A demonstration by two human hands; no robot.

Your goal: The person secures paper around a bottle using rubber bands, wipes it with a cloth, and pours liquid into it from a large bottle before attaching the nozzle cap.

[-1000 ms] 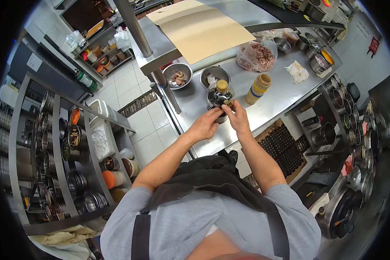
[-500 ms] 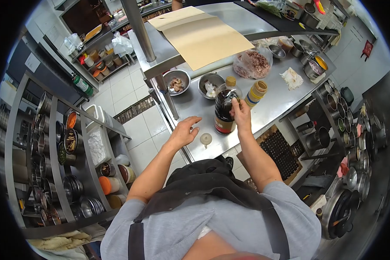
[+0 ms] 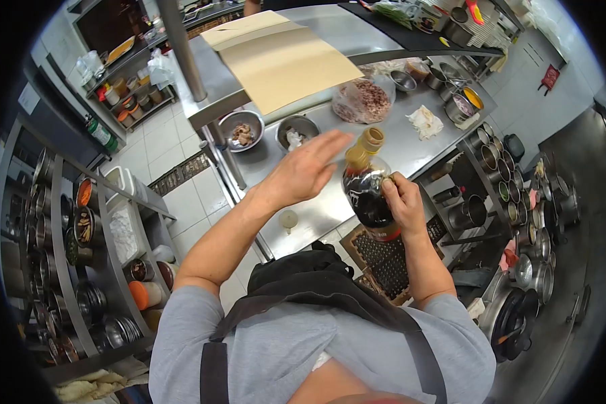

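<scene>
My right hand (image 3: 407, 200) grips the handle of a large bottle of dark liquid (image 3: 370, 200), which tilts with its neck toward the far side of the counter. Just left of the bottle's neck is my left hand (image 3: 308, 166), blurred, fingers extended and holding nothing. Behind the neck stands a yellowish jar (image 3: 373, 139), partly overlapped with the bottle. A small round translucent lid (image 3: 288, 219) lies on the steel counter near its front left. Two steel bowls stand beyond my left hand, one with meat pieces (image 3: 242, 132), the other with something white (image 3: 295, 137).
A plastic bag of chopped meat (image 3: 364, 99) and a crumpled white cloth (image 3: 425, 122) lie on the counter. Cardboard (image 3: 286, 62) rests on the raised shelf. Pots (image 3: 460, 106) stand at the back right. A rack of containers (image 3: 87, 222) is at my left.
The bottle has been lifted off the counter and tilted in my right hand. My left hand has moved up from the counter's front edge toward the bottle's neck. The whole view has shifted.
</scene>
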